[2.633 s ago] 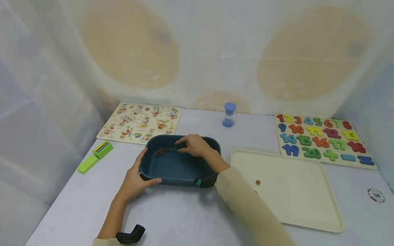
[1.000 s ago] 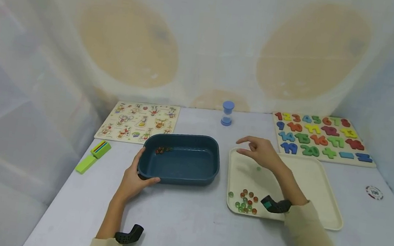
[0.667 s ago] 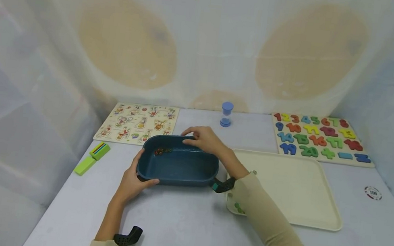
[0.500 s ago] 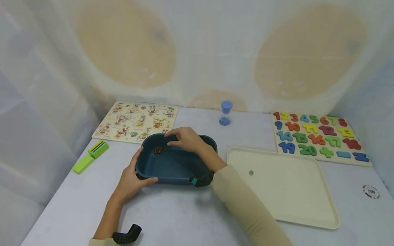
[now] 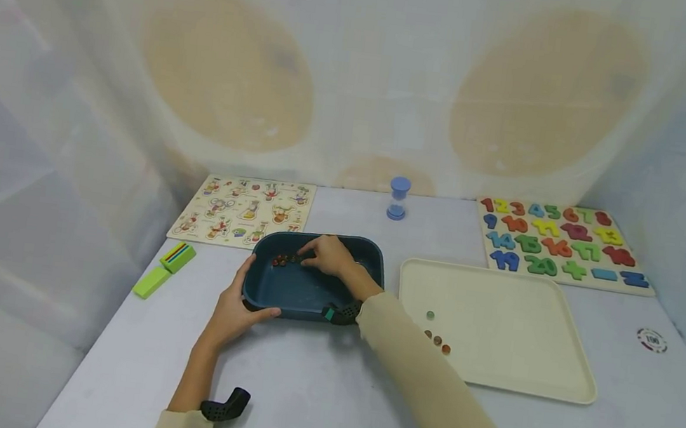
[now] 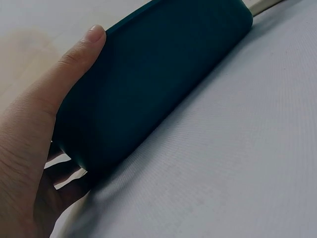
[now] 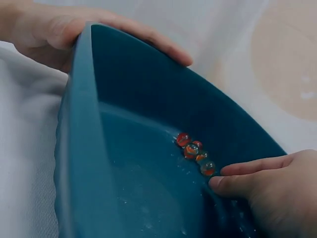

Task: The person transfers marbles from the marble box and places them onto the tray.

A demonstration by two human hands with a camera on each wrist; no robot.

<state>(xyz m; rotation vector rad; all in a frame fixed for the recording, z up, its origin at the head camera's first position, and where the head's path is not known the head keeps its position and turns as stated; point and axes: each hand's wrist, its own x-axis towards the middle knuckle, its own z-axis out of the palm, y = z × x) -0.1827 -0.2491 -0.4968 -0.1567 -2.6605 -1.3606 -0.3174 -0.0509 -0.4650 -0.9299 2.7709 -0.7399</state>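
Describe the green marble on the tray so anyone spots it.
Find the dark teal bin, then the cream tray to its right. On the tray's left part, beside the right sleeve, four marbles show. The green marble sits farthest back; the other three look brown to orange.

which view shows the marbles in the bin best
Right wrist view: the marbles appear large beside the right hand. The head view shows them tiny; the left wrist view shows none, only the bin from outside.
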